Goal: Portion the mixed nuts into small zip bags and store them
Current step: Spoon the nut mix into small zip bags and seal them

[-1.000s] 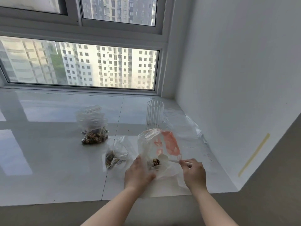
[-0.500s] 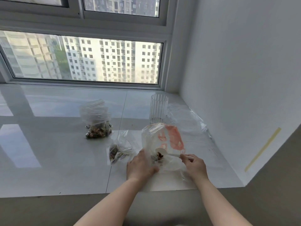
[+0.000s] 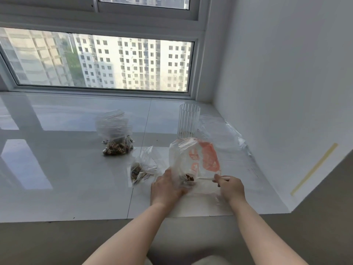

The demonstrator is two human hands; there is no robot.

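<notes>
A large clear plastic bag with orange print (image 3: 198, 159) stands on the white sill (image 3: 66, 178). My left hand (image 3: 165, 185) grips its lower left side. My right hand (image 3: 230, 186) pinches the handle of a white plastic spoon (image 3: 207, 178) whose bowl is inside the bag, loaded with mixed nuts (image 3: 189, 177). A small zip bag with some nuts (image 3: 142, 168) lies just left of my left hand. Farther back left sits another zip bag holding nuts (image 3: 116, 134).
A ribbed clear glass (image 3: 189, 121) stands behind the big bag. Flat clear plastic sheets or bags (image 3: 227, 138) lie along the right wall. The window is behind; the sill's front edge runs just below my wrists.
The camera has tilted and the view has shifted slightly. The spoon's bowl with nuts has stayed low inside the big bag, and both hands keep their hold.
</notes>
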